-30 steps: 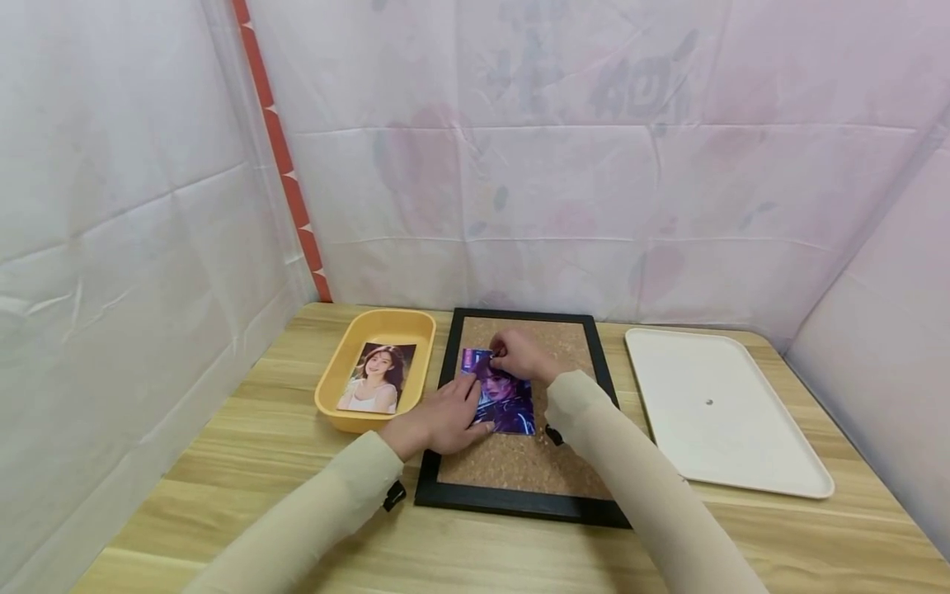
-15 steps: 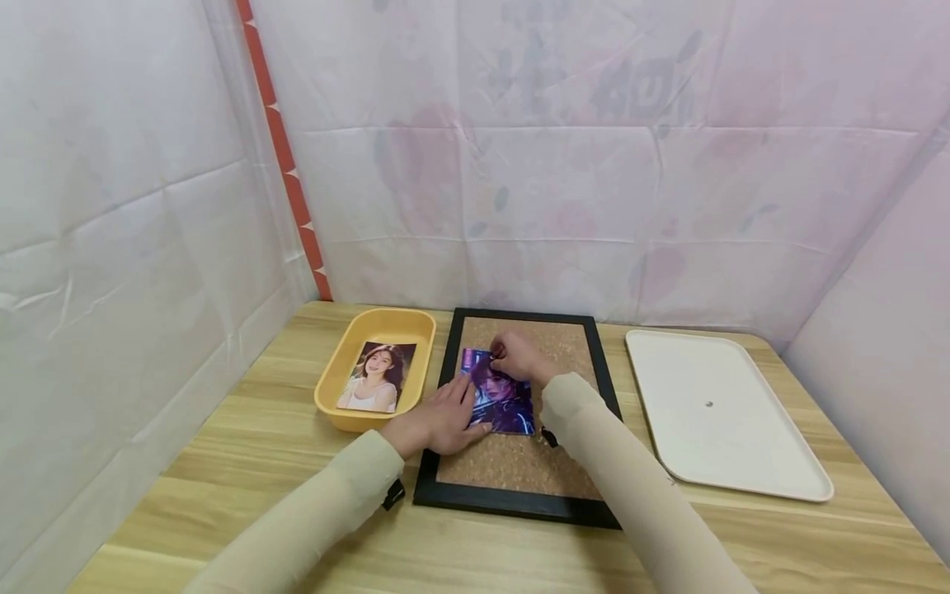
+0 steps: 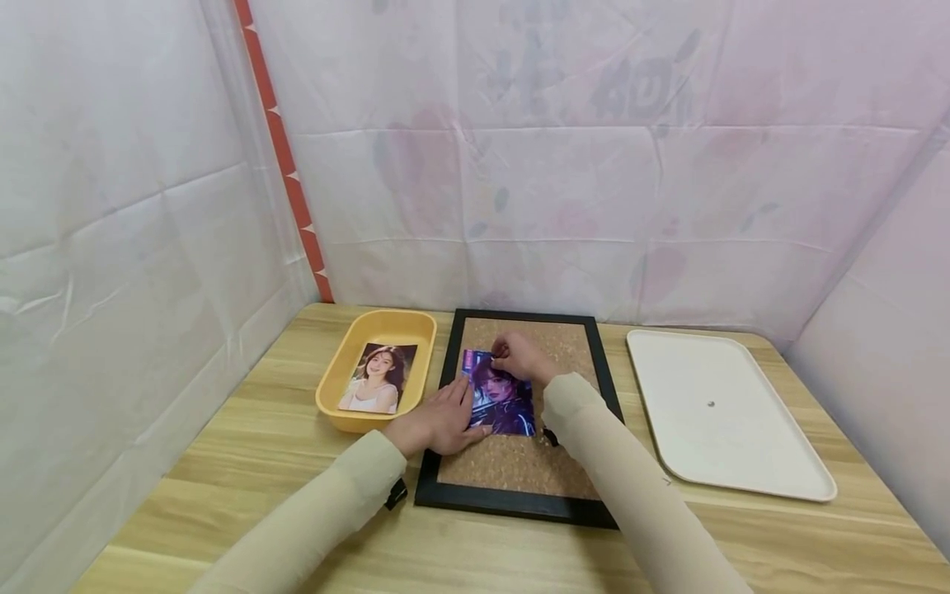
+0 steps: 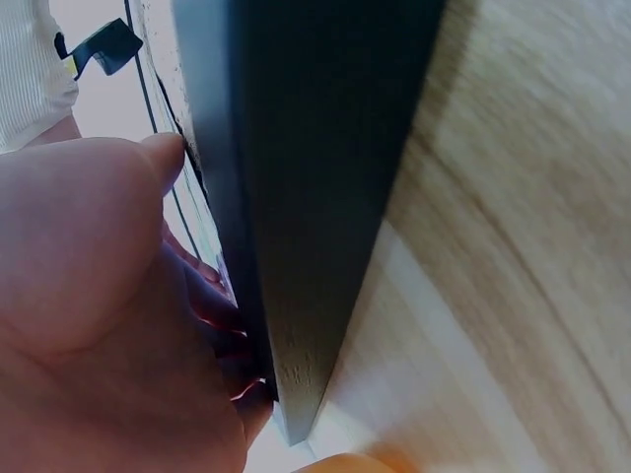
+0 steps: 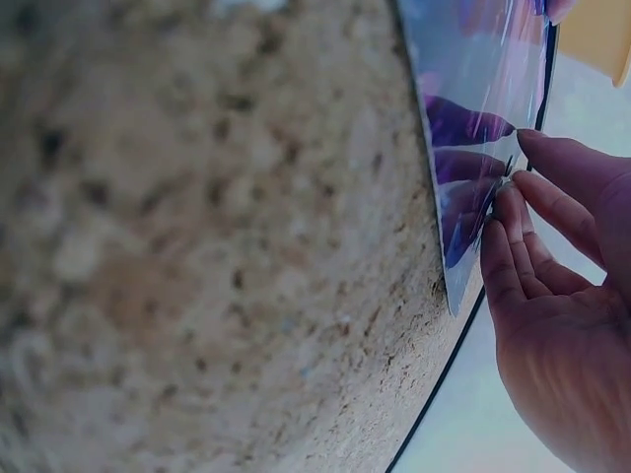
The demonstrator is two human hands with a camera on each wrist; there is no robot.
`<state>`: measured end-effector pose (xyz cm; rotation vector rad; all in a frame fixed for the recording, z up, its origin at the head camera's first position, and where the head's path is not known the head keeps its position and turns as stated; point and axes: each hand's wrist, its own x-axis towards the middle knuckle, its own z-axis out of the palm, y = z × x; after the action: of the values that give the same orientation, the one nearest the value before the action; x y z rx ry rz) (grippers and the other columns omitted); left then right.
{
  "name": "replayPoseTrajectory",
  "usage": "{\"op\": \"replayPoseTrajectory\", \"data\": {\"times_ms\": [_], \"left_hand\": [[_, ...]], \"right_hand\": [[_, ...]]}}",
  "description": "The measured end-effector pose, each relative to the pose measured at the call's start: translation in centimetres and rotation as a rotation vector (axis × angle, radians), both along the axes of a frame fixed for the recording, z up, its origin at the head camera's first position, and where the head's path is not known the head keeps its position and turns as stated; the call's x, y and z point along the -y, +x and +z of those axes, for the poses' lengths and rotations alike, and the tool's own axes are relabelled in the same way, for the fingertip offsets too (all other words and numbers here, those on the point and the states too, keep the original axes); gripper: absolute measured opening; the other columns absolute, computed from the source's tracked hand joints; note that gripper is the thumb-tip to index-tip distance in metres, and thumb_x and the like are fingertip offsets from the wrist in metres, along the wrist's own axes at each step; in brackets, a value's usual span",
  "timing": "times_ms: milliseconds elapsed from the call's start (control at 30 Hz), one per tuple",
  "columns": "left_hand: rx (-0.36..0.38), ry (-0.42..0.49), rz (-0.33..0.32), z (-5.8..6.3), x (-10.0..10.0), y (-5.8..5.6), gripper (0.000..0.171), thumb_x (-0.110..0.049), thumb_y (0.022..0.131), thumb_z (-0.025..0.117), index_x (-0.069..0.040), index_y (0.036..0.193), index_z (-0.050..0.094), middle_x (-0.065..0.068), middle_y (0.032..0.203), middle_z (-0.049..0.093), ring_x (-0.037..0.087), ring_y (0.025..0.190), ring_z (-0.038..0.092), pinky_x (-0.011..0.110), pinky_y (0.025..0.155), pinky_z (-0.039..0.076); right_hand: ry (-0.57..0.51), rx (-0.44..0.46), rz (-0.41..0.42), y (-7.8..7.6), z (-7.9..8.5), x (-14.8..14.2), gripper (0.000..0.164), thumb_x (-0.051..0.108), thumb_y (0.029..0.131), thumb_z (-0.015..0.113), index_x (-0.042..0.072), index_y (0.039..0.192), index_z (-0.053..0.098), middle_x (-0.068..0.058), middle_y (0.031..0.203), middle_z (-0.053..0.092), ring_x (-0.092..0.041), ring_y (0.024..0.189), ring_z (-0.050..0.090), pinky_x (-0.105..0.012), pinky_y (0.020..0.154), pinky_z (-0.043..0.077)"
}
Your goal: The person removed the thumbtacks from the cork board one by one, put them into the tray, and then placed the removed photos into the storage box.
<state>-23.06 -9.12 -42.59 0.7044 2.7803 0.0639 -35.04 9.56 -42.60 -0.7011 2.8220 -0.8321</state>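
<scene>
A glossy purple-blue picture card (image 3: 506, 406) lies on the cork of a black-framed corkboard (image 3: 519, 470). My left hand (image 3: 441, 419) rests flat on the card's left edge, fingers extended and thumb near its lower edge. In the left wrist view, that hand (image 4: 108, 266) lies over the board's dark frame (image 4: 306, 187). At the card's top part, my right hand (image 3: 522, 356) has thumb and fingertips together. The right wrist view shows the right hand (image 5: 562, 256) pinching a tiny thin pin (image 5: 511, 166) against the card (image 5: 483, 118); the fingertips hide most of it.
Left of the board stands a yellow tray (image 3: 331, 367) with a portrait photo (image 3: 378, 379) in it. A white rectangular tray (image 3: 712, 445) lies to the right on the wooden table (image 3: 245, 462). White printed cloth (image 3: 549, 181) hangs behind and at both sides.
Almost nothing moves. The left hand's fingers draw back very slightly on the card, while the right hand stays at the card's upper part and its forearm shifts slightly left.
</scene>
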Motion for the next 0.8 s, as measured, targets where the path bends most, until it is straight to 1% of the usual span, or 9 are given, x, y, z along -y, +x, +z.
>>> {"op": "replayPoseTrajectory", "data": {"times_ms": [167, 267, 400, 567, 667, 800], "left_hand": [[-0.026, -0.034, 0.006, -1.9, 0.2, -1.2, 0.087, -0.06, 0.106, 0.037, 0.004, 0.161, 0.016, 0.021, 0.17, 0.005, 0.033, 0.158, 0.007, 0.044, 0.127, 0.015], [-0.037, -0.048, 0.001, -2.3, 0.1, -1.3, 0.086, -0.06, 0.106, 0.036, 0.004, 0.161, 0.017, 0.021, 0.17, 0.005, 0.033, 0.158, 0.007, 0.044, 0.127, 0.016], [-0.023, -0.075, 0.001, -1.5, -0.2, -0.7, 0.084, -0.058, 0.107, 0.035, 0.004, 0.161, 0.016, 0.021, 0.17, 0.005, 0.032, 0.158, 0.006, 0.042, 0.127, 0.015], [-0.031, -0.096, 0.008, -0.2, -0.6, 0.2, 0.082, -0.057, 0.107, 0.036, 0.002, 0.161, 0.02, 0.018, 0.171, 0.01, 0.03, 0.158, 0.01, 0.04, 0.126, 0.018], [-0.047, -0.097, 0.012, 0.0, -0.6, 0.4, 0.081, -0.058, 0.107, 0.036, 0.0, 0.162, 0.022, 0.017, 0.171, 0.011, 0.029, 0.158, 0.013, 0.04, 0.126, 0.019], [-0.065, -0.103, 0.013, -0.1, -0.5, 0.5, 0.082, -0.059, 0.107, 0.035, 0.0, 0.162, 0.021, 0.016, 0.171, 0.012, 0.029, 0.158, 0.012, 0.04, 0.126, 0.019]], "right_hand": [[0.018, -0.015, -0.011, -0.1, 0.1, 0.3, 0.022, 0.01, 0.098, 0.068, -0.003, 0.115, 0.07, -0.017, 0.111, 0.07, -0.029, 0.104, 0.067, -0.045, 0.094, 0.055], [0.028, -0.039, -0.018, -0.1, -0.1, 0.4, 0.02, 0.01, 0.098, 0.068, -0.003, 0.113, 0.072, -0.017, 0.109, 0.071, -0.029, 0.103, 0.067, -0.045, 0.093, 0.055], [0.048, -0.066, -0.024, -0.3, -0.2, 0.4, 0.016, 0.01, 0.098, 0.069, -0.001, 0.109, 0.074, -0.015, 0.106, 0.072, -0.027, 0.098, 0.066, -0.044, 0.09, 0.056], [0.096, -0.108, -0.031, -0.7, -0.3, 0.6, 0.01, 0.007, 0.096, 0.071, 0.0, 0.101, 0.076, -0.012, 0.097, 0.072, -0.024, 0.089, 0.065, -0.041, 0.083, 0.056], [0.128, -0.146, -0.034, -1.0, -0.3, 0.8, 0.008, 0.006, 0.096, 0.071, 0.0, 0.097, 0.077, -0.011, 0.093, 0.072, -0.023, 0.086, 0.065, -0.04, 0.081, 0.057], [0.135, -0.156, -0.04, -0.9, -0.2, 1.3, 0.009, 0.005, 0.096, 0.07, -0.001, 0.095, 0.077, -0.012, 0.092, 0.072, -0.024, 0.086, 0.067, -0.04, 0.08, 0.058]]}}
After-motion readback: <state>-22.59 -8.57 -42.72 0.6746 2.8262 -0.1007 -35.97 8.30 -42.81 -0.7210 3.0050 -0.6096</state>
